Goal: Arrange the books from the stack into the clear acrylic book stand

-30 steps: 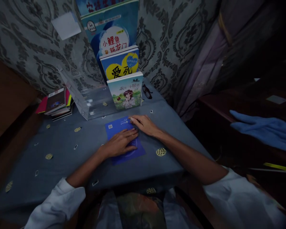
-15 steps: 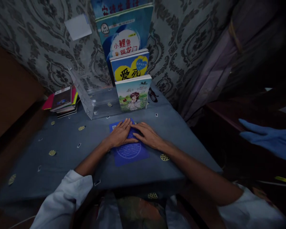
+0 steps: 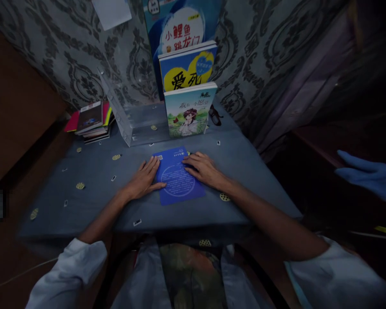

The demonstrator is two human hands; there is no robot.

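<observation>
A blue sheet (image 3: 177, 182) printed with white text inside a circle lies flat on the cloth-covered table (image 3: 93, 206). My left hand (image 3: 144, 177) rests at its left edge, fingers stretched out, with the thumb and fingertips over the sheet. On the opposite edge, my right hand (image 3: 203, 168) lies with its fingers apart and slightly bent, the tips touching the sheet. Neither hand grips anything. Just beyond the sheet stands a book with a drawn figure on its cover (image 3: 189, 113), upright in a clear stepped rack (image 3: 122, 116).
Behind that book, a blue and yellow book (image 3: 180, 68) and a tall blue book (image 3: 183, 25) stand in the rack. Stacked books (image 3: 93, 120) lie at the left, dark glasses (image 3: 215, 116) at the right. A blue glove (image 3: 369, 174) shows at the far right.
My hands have moved apart, the left one sliding left, so the middle of the blue sheet now shows. The view has tilted down, shifting the rack and books upward.
</observation>
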